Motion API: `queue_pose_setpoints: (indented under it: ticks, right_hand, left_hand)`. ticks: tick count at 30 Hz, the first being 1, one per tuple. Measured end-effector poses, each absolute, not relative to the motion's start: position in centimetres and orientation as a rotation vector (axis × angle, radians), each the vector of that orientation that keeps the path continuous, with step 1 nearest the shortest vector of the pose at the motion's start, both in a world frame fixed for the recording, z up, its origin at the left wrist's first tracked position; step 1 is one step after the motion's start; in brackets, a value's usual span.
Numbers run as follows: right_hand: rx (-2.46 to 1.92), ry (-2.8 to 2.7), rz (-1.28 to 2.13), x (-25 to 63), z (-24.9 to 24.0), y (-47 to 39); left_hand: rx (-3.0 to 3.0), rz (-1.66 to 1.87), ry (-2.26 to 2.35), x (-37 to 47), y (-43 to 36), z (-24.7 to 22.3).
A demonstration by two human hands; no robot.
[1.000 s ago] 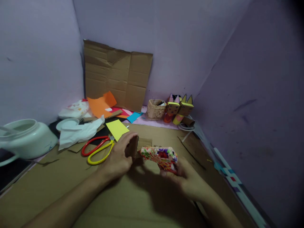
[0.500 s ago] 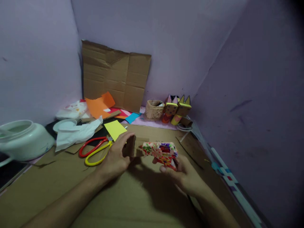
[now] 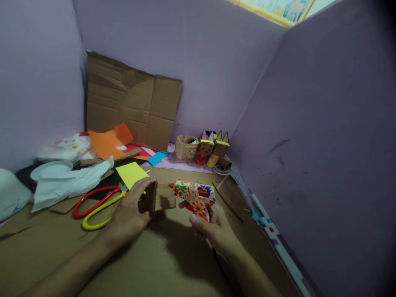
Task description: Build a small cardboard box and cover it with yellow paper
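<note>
My left hand (image 3: 131,212) grips a folded piece of brown cardboard (image 3: 163,197), thumb and fingers closed on its left side. Wrapped round the handle of a flower-patterned glue gun (image 3: 193,196) is my right hand (image 3: 213,227). The gun's reddish nozzle points left, close to the cardboard's upper edge; I cannot tell whether they touch. A dark cord runs down below the right hand. Just left of my left hand lie scissors (image 3: 103,212) with one red and one yellow handle, beside a yellow paper sheet (image 3: 132,175).
A cardboard sheet (image 3: 133,103) leans on the back wall. Orange paper (image 3: 108,142), blue paper (image 3: 157,158) and white tissue (image 3: 74,181) lie at the left. A small basket (image 3: 185,149) and two eared cardboard figures (image 3: 214,148) stand at the back. A white pot (image 3: 12,196) is at the left edge.
The view has turned, so the scene sits further left. The glue gun is tilted a little more, and more of the cardboard's front face shows. Both hands keep their hold.
</note>
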State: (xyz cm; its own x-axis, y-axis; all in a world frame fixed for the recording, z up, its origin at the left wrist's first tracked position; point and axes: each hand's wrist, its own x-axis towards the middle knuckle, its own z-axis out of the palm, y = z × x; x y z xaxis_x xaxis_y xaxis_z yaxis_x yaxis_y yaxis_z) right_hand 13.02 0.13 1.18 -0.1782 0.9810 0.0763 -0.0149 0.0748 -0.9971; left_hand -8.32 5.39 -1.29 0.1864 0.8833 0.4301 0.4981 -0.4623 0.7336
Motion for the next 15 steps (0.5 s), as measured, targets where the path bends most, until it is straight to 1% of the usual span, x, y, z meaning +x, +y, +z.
queue_pose_setpoints:
  ticks: [8,15]
  right_hand:
    - [-1.031,-1.368,1.399,12.90,1.54,0.27]
    - [-1.105,-1.349,1.366,12.84,1.50,0.14]
  left_hand:
    - [2.071,1.166,1.307,-8.22,4.98,-0.95]
    - [2.151,1.152,1.284,-8.15,4.66,-0.99]
